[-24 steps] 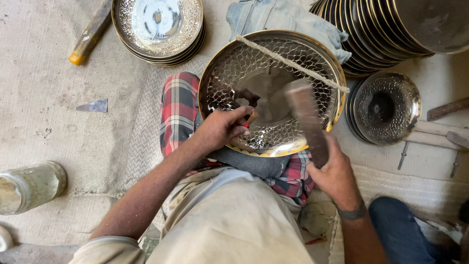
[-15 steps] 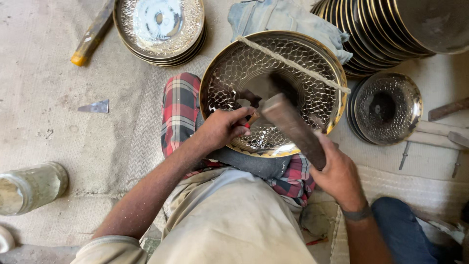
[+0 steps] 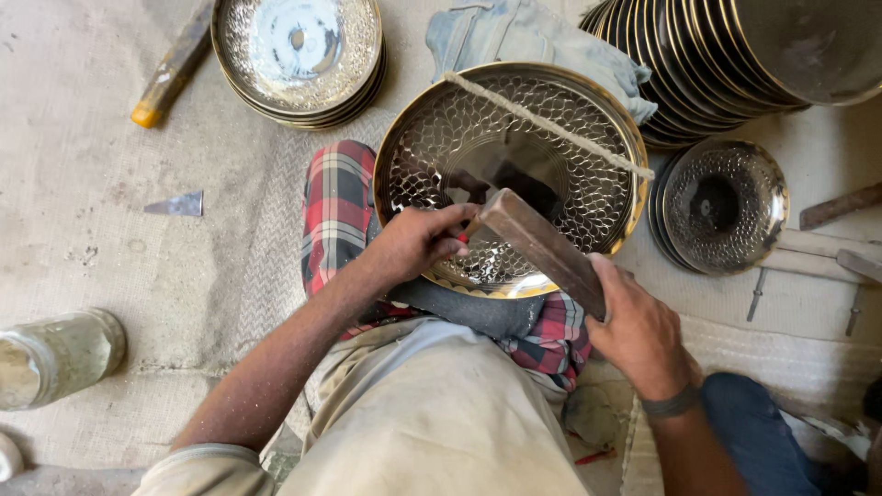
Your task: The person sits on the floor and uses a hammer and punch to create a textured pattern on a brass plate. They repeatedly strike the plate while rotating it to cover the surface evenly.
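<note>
**Big shiny plate, hammer over it**

Head view, looking down at a person sitting on the floor.

The big metal plate [image 3: 551, 138] rests tilted on the person's lap, on a red check cloth [image 3: 335, 207]. It is round w/ a gold rim & lots of little dents like fish scales. A thin rope [image 3: 551, 124] runs across the top of it.

Left hand [image 3: 418, 241] sits on the near part of the plate. Its fingers are curled in & pinch something small w/ a bit of red showing; can't tell what it is. Right hand [image 3: 638, 326] has its fingers wrapped tight round the handle of a hammer [image 3: 537, 246]. The hammer head hangs just over the plate, close to the left hand.

I think the plate is stiff & hard, fairly light since the metal looks thin. It looks smooth & slippery, so it may slide. It won't break, but a wrong hit could dent it. Best place to hold looks like the rim, or press down flat on the inside.

Around: a stack of the same kind of dented plates [image 3: 299, 50] at top left, a row of plain dark plates [image 3: 735, 64] top right, a small dented bowl [image 3: 721, 204] at right, a blue-grey cloth [image 3: 514, 37] behind the plate, a glass jar [image 3: 60, 354] at left.
</note>
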